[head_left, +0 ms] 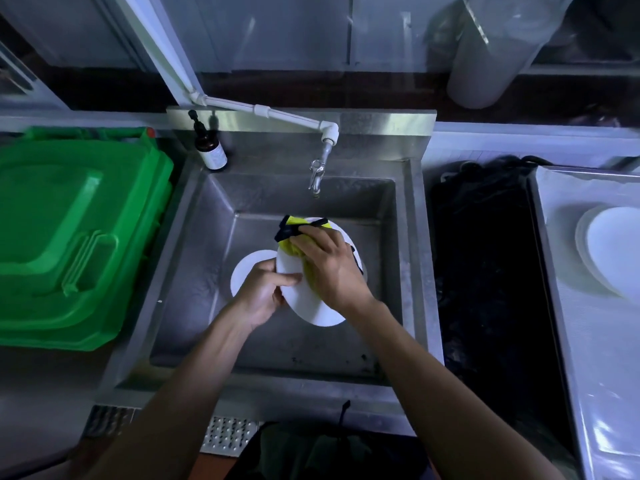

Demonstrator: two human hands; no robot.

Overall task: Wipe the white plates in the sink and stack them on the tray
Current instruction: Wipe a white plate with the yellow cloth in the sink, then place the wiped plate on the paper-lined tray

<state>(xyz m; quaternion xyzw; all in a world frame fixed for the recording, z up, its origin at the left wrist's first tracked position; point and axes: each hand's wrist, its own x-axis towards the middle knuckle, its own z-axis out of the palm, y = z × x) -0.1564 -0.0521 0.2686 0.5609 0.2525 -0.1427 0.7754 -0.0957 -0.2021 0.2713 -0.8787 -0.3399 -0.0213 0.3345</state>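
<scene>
Over the steel sink, the left hand grips the near-left rim of a white plate, tilting it up so its face is open to wiping. The right hand presses a bunched yellow cloth against it, fingers curled round the cloth. Another white plate lies in the sink beneath, and right of the sink wiped plates sit stacked on the tray.

Legible text: none. Sole candidate: dark brown pump bottle with pale paper label, standing on the rear left rim of the stainless-steel sink; label print present, too small and blurred to read.
</scene>
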